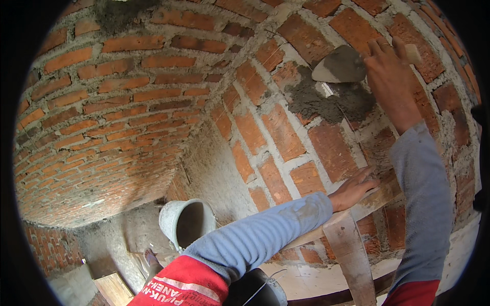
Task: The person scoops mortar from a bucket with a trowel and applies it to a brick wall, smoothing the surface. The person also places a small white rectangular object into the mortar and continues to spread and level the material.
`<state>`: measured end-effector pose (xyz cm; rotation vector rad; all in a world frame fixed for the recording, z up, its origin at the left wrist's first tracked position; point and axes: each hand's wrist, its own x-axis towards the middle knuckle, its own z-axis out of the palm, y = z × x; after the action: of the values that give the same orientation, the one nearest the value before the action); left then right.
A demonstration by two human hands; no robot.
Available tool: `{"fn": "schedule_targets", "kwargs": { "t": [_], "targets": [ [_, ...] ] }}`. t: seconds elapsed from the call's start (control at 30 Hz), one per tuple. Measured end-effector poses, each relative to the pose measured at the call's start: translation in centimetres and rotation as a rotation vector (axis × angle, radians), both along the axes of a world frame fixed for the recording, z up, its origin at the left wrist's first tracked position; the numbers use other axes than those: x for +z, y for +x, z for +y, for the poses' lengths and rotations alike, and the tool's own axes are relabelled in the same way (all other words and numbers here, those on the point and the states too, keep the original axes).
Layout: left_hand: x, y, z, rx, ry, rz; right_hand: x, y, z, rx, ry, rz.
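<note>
My right hand (389, 76) is closed round the handle of a pointed trowel (339, 65) in front of the brick wall (333, 148) at the right. Its blade is coated in grey mortar and points left. Behind and below the blade, a wet mortar patch (319, 102) spreads over the bricks, with a small white strip (327, 90) showing in it. Lower down, my left hand (354, 189) lies with fingers stretched out against the wall, by the upper edge of a wooden board (375, 200). Nothing shows in its grasp.
An upright wooden plank (349, 250) meets the board. Below on the left stands a pale bucket (176, 222); a dark bucket (250, 290) is partly hidden by my left arm. Another brick wall (117, 97) rises at the left. A wooden piece (113, 289) lies on the floor.
</note>
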<state>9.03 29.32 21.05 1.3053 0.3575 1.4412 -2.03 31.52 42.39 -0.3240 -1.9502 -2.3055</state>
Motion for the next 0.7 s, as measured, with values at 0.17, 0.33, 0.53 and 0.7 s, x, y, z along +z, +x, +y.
{"fn": "schedule_targets", "kwargs": {
  "t": [0.17,0.33,0.53,0.7],
  "targets": [
    [-0.1,0.0,0.2,0.02,0.011,0.014,0.2,-0.3,-1.6,-0.182,-0.072,-0.033],
    [-0.1,0.1,0.1,0.027,-0.017,-0.005,0.0,-0.8,-1.4,-0.045,-0.066,-0.014],
    [0.0,-0.1,0.0,0.037,0.01,-0.002,-0.2,-0.7,-1.2,-0.156,-0.09,-0.021],
    [0.0,-0.1,-0.2,0.031,-0.017,0.018,0.3,0.0,-1.7,-0.101,-0.094,0.049]
  ]
}}
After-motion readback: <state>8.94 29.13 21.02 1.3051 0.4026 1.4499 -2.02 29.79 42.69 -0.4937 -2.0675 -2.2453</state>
